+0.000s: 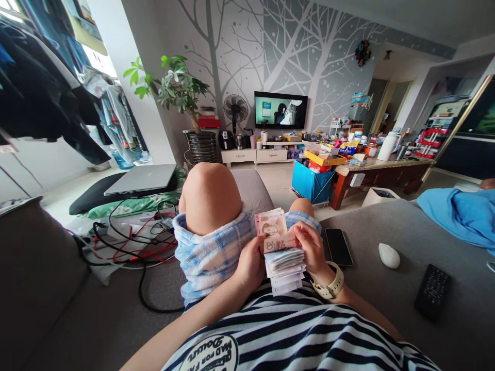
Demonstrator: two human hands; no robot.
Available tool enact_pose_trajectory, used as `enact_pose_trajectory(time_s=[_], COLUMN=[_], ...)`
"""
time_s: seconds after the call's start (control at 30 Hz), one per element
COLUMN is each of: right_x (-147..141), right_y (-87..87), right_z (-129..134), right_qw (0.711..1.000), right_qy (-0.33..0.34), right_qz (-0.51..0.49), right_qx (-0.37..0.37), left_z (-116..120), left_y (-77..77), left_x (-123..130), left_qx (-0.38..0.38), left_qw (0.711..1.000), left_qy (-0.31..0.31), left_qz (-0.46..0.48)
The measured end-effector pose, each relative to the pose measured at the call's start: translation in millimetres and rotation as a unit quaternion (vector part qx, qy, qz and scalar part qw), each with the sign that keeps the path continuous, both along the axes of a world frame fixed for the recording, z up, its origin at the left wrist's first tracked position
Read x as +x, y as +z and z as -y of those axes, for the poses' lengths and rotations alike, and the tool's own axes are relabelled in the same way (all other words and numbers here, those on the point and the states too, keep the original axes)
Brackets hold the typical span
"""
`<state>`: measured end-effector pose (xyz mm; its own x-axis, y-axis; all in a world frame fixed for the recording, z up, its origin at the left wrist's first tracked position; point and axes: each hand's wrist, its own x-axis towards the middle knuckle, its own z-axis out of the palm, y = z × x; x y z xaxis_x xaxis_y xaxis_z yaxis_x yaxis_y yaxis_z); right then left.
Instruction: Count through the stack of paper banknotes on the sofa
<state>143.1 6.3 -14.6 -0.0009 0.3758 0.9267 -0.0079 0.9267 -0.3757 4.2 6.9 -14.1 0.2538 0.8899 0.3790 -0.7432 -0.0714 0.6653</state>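
Observation:
A stack of banknotes [284, 263] is held over my lap, with reddish notes showing a portrait on top and paler notes fanned out below. My left hand [252, 263] closes on the stack's left side, its thumb lying near the portrait note. On the right side, my right hand [310, 246] pinches the edge of a reddish note between thumb and fingers. The undersides of the notes and several fingers are hidden. A pale wristwatch [330, 283] is on my right wrist.
Right of me on the grey sofa [371, 304] lie a black phone [339, 247], a white mouse [389, 256] and a remote control [433, 292]. Tangled cables [133, 242] and a laptop [141, 179] are at left. Ahead stands a cluttered table [382, 165] beside a blue bin [311, 182].

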Motion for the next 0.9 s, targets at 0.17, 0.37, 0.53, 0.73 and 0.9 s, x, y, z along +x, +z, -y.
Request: enact_pose_trajectory(time_s=[0.17, 0.37, 0.53, 0.73, 0.9], right_x=[-1.7, -0.9, -0.4, 0.0, -1.0], right_y=[1.1, 6.8, 6.1, 4.3, 4.2], right_z=[-2.1, -6.4, -6.1, -5.6, -3.0], right_qw=[1.000, 0.995, 0.994, 0.995, 0.996], right_qy=[0.018, -0.058, -0.087, -0.083, -0.083], right_qz=[-0.010, -0.040, -0.018, -0.020, -0.024], right_qx=[-0.013, -0.072, -0.059, -0.044, -0.035], left_z=[-0.5, -2.6, -1.8, -3.2, -2.8], left_y=[-1.6, -4.3, -4.6, -4.5, -1.2], left_x=[-1.5, -2.3, -2.2, -0.7, 1.1], left_qx=[0.005, 0.038, 0.047, 0.027, -0.014], left_qw=[1.000, 0.998, 0.997, 0.999, 1.000], left_qy=[0.001, 0.048, 0.041, 0.023, 0.019], left_qz=[-0.007, -0.031, -0.044, -0.028, -0.004])
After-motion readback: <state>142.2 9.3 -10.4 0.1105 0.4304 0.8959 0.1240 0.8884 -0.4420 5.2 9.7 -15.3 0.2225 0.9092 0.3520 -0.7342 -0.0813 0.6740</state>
